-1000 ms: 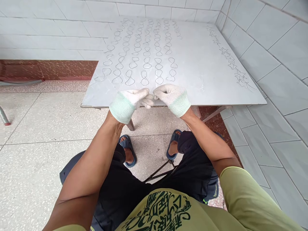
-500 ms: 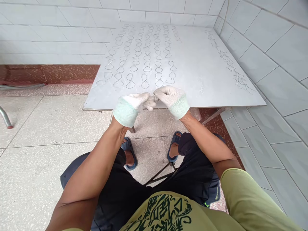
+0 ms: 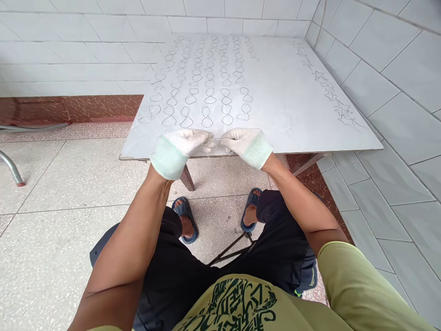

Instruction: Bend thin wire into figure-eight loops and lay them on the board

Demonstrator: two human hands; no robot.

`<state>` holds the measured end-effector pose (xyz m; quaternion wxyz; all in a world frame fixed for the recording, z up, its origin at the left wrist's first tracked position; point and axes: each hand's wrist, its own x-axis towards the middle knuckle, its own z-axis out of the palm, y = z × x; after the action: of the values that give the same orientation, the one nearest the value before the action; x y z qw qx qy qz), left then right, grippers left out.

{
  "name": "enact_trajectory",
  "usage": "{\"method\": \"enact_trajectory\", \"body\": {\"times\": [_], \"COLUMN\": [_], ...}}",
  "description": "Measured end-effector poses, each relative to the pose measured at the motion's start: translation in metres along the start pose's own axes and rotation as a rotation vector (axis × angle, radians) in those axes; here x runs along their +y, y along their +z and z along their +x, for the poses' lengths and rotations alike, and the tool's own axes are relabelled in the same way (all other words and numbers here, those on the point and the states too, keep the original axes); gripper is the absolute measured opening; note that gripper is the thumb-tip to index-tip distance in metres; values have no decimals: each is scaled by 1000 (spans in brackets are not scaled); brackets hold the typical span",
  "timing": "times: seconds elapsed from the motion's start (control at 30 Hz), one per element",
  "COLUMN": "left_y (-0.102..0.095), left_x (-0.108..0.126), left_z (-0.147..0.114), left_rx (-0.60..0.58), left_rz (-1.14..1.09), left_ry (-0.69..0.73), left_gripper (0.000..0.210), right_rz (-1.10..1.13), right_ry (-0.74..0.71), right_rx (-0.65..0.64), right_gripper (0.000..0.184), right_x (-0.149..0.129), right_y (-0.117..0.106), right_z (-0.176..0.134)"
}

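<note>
White knitted gloves with pale green cuffs cover both hands. Over the front edge of the white table point(image 3: 275, 133), my left hand point(image 3: 195, 141) pinches a thin wire point(image 3: 208, 157), whose end dangles below the fingers. My right hand point(image 3: 237, 140) faces it a small gap away, fingertips closed on part of what looks like the same wire. The wire's full shape is hidden by the gloves. Just beyond the hands lie rows of wire figure-eights point(image 3: 226, 108), several to each row.
Star-shaped wire pieces point(image 3: 330, 92) lie in a line along the table's right side. Tiled walls point(image 3: 396, 92) border the back and right. One table leg point(image 3: 187, 178) stands near my left slipper point(image 3: 186, 216). A curved metal leg point(image 3: 12, 168) is at far left.
My hands have drawn slightly apart, the left one shifting leftward. A gap with wire in it now shows between the fingertips.
</note>
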<state>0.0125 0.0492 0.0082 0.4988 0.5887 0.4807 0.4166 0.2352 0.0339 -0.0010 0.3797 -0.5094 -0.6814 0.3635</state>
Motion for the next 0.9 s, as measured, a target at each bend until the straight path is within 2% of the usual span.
{"method": "enact_trajectory", "body": {"times": [0.2, 0.3, 0.37, 0.47, 0.53, 0.63, 0.73, 0.8, 0.83, 0.9], "left_y": [-2, 1, 4, 8, 8, 5, 2, 0, -1, -4], "left_x": [2, 1, 2, 4, 6, 8, 8, 8, 7, 6], "left_z": [-3, -5, -5, -4, -3, -2, 0, 1, 1, 2], "left_rx": [-57, -48, -19, 54, 82, 66, 67, 82, 90, 111], "left_rz": [33, 12, 8, 3, -20, -71, -80, -59, -51, -48], "left_ry": [-17, -47, -45, -9, 23, 45, 34, 33, 32, 33], "left_gripper": [28, 29, 30, 29, 27, 25, 25, 24, 23, 22], "right_rz": [-327, -457, -435, -294, -187, -66, -68, -154, -216, -366], "right_ry": [-187, -219, -167, -11, 59, 99, 144, 110, 45, -153], "right_rx": [-16, 5, 105, 328, 431, 476, 424, 394, 401, 493], "right_gripper": [36, 36, 35, 33, 32, 29, 29, 30, 30, 27], "right_x": [13, 17, 15, 12, 13, 18, 18, 9, 2, -14], "right_y": [7, 12, 17, 22, 23, 21, 16, 11, 8, 2], "right_z": [3, 2, -2, -7, -7, -1, 2, -1, -5, -12]}}
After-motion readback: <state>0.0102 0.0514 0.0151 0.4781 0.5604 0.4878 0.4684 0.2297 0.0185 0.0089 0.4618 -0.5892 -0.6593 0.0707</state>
